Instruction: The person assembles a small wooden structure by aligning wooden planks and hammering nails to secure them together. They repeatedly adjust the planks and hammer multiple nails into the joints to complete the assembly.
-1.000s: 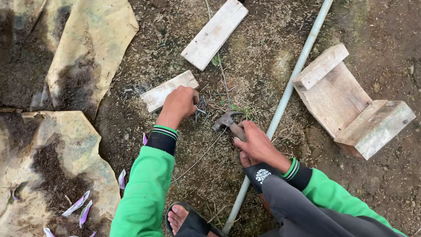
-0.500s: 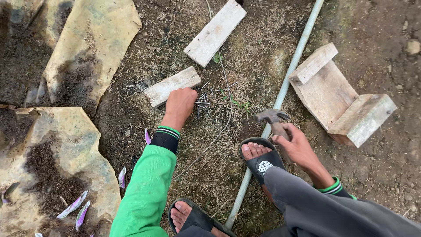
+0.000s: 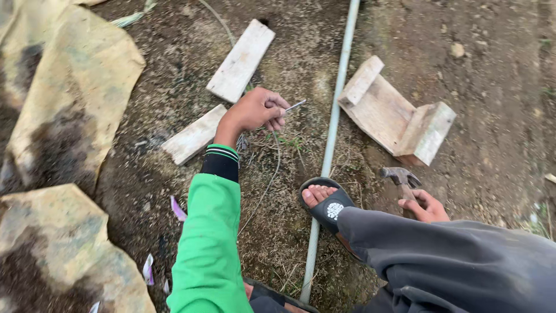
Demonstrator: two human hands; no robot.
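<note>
My left hand [image 3: 253, 111] is raised above the dirt, pinching a thin metal nail [image 3: 295, 105] that points up to the right. Just below it lies a short wooden board [image 3: 191, 135]. My right hand [image 3: 424, 206] rests low at the right, past my knee, gripping the handle of a claw hammer [image 3: 398, 175] whose head lies on the soil. My sandalled foot [image 3: 324, 203] stands on a long pale pipe [image 3: 331, 139].
A second wooden board [image 3: 242, 60] lies further up. A small wooden stool-like piece [image 3: 397, 119] lies on its side right of the pipe. Dirty tan sheets [image 3: 63, 104] cover the ground at the left. Small purple scraps [image 3: 176, 208] lie near my sleeve.
My left hand has lifted off the ground with a nail in its fingers. My right hand has carried the hammer from the middle out to the right and down onto the soil.
</note>
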